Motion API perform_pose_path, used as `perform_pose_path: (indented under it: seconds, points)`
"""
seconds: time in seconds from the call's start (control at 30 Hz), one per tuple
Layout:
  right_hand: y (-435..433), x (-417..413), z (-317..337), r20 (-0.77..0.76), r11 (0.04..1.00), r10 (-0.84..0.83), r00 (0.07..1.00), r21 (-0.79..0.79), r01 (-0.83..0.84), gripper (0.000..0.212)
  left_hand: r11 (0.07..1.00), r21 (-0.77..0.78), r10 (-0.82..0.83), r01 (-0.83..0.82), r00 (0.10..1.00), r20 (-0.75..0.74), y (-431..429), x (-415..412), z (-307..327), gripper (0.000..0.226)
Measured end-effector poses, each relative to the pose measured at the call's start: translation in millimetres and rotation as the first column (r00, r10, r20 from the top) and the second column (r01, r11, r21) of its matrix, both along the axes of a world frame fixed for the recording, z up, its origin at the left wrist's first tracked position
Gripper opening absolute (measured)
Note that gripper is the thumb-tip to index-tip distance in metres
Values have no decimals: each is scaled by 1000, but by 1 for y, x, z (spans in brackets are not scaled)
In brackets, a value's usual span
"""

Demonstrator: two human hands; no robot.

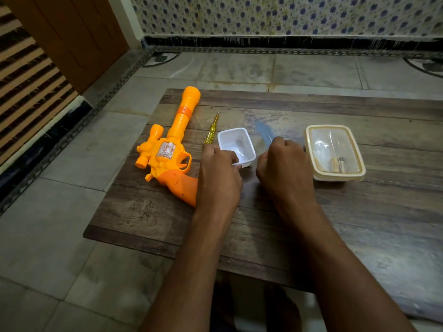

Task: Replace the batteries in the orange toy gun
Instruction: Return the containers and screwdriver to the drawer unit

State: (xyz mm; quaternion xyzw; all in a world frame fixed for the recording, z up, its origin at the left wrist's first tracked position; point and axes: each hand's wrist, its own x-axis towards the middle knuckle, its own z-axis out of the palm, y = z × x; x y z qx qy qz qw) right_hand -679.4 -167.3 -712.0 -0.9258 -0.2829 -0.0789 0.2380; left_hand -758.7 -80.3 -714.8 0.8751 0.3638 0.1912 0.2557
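The orange toy gun [167, 149] lies on its side at the left of the low wooden table [335, 236], barrel pointing away, grip near my left wrist. A yellow see-through screwdriver [212, 129] lies just right of the barrel. My left hand [219, 178] has its fingers curled over the near-left rim of a small white tub [236, 140], which looks empty. My right hand [285, 168] is a fist between the tub and a lidded clear box [354, 149]. A blurred pale-blue shape [263, 135] runs out from the fist; what it is stays unclear. Small batteries [339, 164] show inside the box.
The table stands on a grey tiled floor [60, 248]. A brown door [79, 32] and a slatted panel [28, 87] are at the far left, and a patterned tiled wall [287, 15] runs along the back. The table's left edge is close beside the gun.
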Motion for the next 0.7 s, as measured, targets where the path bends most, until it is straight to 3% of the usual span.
perform_pose_path:
  seconds: [0.17,0.27,0.4,0.5,0.7]
  points:
    - [-4,0,7,101,960,-80,992,275,50,9,999,-12,-31,31,999,29,-2,2,0,20]
    - [-12,-3,11,-33,876,-112,993,468,114,10,999,-20,-41,43,997,58,-3,2,-1,20]
    - [-18,-3,6,-311,731,16,950,652,201,24,996,-89,-15,26,992,126,-3,3,-6,36]
    - [-15,4,0,-405,705,34,913,658,266,39,984,-179,39,-6,983,182,2,5,-10,46]
    - [-1,14,-4,-436,712,42,899,645,279,36,978,-199,111,-61,962,250,4,9,-10,33]
